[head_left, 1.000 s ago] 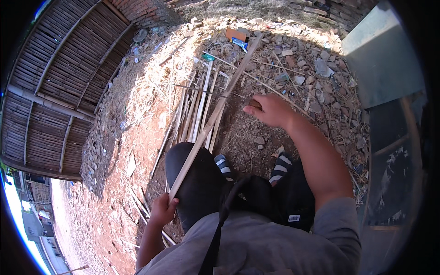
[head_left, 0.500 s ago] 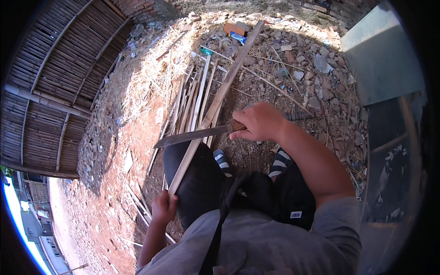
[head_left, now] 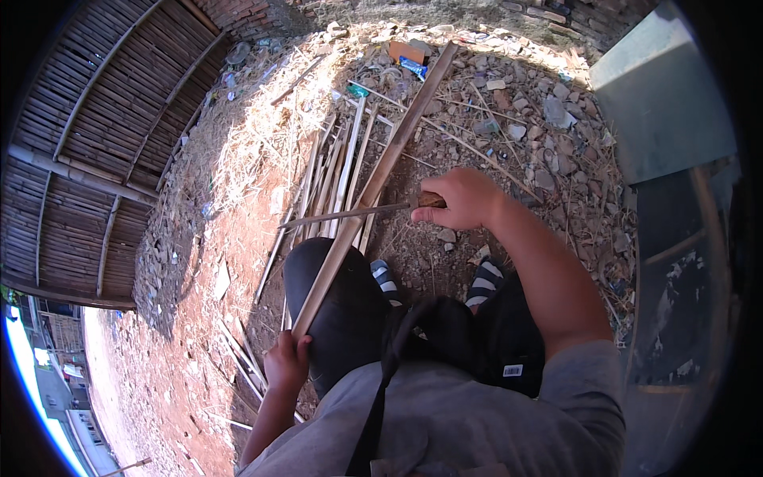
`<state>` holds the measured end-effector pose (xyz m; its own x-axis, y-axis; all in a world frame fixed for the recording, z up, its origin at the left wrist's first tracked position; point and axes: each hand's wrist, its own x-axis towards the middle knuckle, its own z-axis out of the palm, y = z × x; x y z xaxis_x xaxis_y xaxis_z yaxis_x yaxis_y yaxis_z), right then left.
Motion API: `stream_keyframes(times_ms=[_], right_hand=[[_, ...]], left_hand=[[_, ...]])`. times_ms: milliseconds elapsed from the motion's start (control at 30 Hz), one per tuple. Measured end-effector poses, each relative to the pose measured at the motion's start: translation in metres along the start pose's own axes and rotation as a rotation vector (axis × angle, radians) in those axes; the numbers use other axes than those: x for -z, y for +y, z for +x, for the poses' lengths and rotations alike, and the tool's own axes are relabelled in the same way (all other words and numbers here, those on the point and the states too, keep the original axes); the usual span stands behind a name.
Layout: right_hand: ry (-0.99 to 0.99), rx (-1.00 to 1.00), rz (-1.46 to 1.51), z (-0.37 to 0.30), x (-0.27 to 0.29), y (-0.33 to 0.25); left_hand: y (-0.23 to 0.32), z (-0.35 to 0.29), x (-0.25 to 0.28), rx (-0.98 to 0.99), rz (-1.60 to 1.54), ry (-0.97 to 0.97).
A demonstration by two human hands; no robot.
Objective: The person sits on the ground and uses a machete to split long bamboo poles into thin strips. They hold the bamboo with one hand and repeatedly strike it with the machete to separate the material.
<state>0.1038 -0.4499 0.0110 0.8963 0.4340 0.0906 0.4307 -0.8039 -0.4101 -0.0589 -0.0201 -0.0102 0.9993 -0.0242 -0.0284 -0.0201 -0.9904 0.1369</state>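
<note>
A left hand [head_left: 286, 362] grips the near end of a long strip [head_left: 389, 159] slanting over the left knee [head_left: 304, 266], while just beyond that knee a right hand [head_left: 461, 199] clasps the handle of a knife [head_left: 389, 209] crossing the strip. If the strip twists under its one-handed hold, the blade could skid kneeward and cut.

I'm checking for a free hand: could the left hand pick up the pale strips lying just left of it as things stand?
Probably not: the left hand is closed on the long strip. Otherwise nothing visible blocks the pale strips.
</note>
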Motion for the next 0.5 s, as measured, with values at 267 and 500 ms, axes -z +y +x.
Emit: stream_keyframes(times_ms=[267, 500], right_hand=[[0.183, 0.179, -0.018, 0.003, -0.012, -0.009], [0.231, 0.026, 0.006, 0.006, -0.02, 0.007]], left_hand=[[0.004, -0.01, 0.004, -0.039, -0.094, 0.078], [0.001, 0.007, 0.019, -0.04, -0.094, -0.092]])
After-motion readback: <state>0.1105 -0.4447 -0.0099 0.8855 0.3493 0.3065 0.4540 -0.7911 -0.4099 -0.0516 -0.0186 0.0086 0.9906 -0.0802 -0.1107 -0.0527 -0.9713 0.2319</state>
